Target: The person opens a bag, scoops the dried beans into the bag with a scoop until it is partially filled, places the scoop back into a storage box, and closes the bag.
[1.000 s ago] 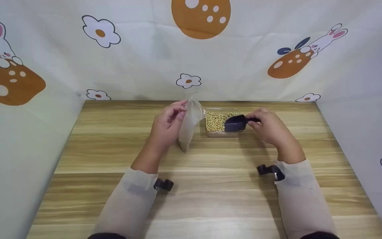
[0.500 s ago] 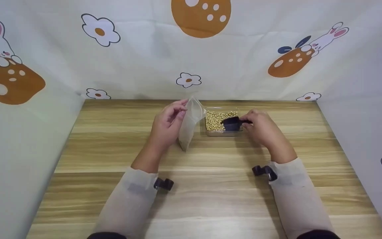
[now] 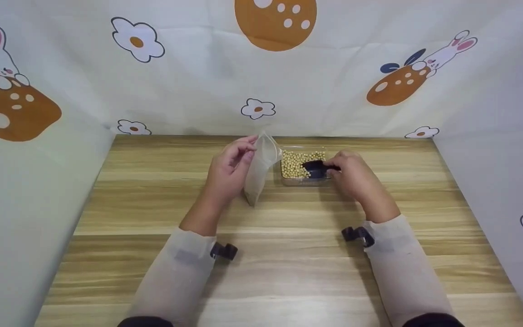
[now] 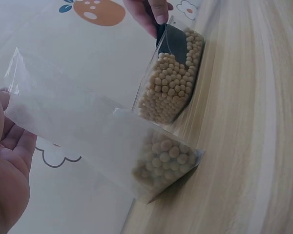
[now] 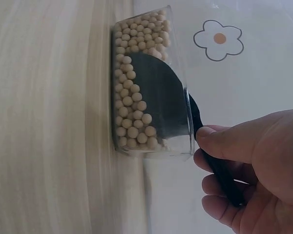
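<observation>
My left hand (image 3: 229, 170) pinches the upper edge of a translucent zip bag (image 3: 259, 170), which stands upright with its mouth spread. In the left wrist view, soybeans (image 4: 166, 158) fill the bottom of that bag. To the bag's right is a clear rectangular container (image 3: 304, 182) holding more soybeans (image 3: 292, 164). The fingers and thumb of my right hand (image 3: 357, 177) grip the handle of a black scoop (image 5: 161, 97). Its blade is sunk among the soybeans inside the container, seen through the wall in the right wrist view.
Everything stands on a wood-grain table (image 3: 279, 254). A printed cloth (image 3: 189, 81) rises directly behind the container and along both sides. A black wrist mount (image 3: 225, 251) juts from the left sleeve, and another mount (image 3: 357, 235) from the right.
My right hand has moved left and a little down with the scoop, whose blade has sunk deeper into the soybeans. The left hand and bag have stayed in place.
</observation>
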A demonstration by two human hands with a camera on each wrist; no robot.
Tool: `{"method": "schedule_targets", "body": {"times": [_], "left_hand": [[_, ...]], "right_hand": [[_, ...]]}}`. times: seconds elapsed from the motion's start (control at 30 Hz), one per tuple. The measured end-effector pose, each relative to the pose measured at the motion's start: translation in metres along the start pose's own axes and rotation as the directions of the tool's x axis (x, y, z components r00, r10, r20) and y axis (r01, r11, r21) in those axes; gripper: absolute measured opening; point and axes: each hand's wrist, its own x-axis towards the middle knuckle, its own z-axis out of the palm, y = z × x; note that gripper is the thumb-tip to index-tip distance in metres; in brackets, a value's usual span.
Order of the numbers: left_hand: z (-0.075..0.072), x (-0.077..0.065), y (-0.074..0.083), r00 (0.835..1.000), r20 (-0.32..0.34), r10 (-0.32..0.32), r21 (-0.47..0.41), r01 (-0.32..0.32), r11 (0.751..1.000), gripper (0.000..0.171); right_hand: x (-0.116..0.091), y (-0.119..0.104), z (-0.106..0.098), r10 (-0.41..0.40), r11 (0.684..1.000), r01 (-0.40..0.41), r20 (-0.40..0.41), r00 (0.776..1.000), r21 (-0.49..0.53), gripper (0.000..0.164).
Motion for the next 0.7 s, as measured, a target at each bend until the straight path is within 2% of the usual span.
{"method": "schedule_targets", "body": {"times": [0.27, 0.7], "left_hand": [[0.0, -0.001, 0.0, 0.999, 0.024, 0.024, 0.002, -0.024, 1.0, 0.019], [0.0, 0.0, -0.001, 1.0, 0.02, 0.019, 0.033, -0.02, 0.999, 0.019]], "right_hand": [[0.001, 0.003, 0.008, -0.005, 1.0, 0.006, -0.017, 1.0, 0.025, 0.027], [0.004, 0.007, 0.013, 0.008, 0.998, -0.008, 0.001, 1.0, 0.067, 0.025]]}}
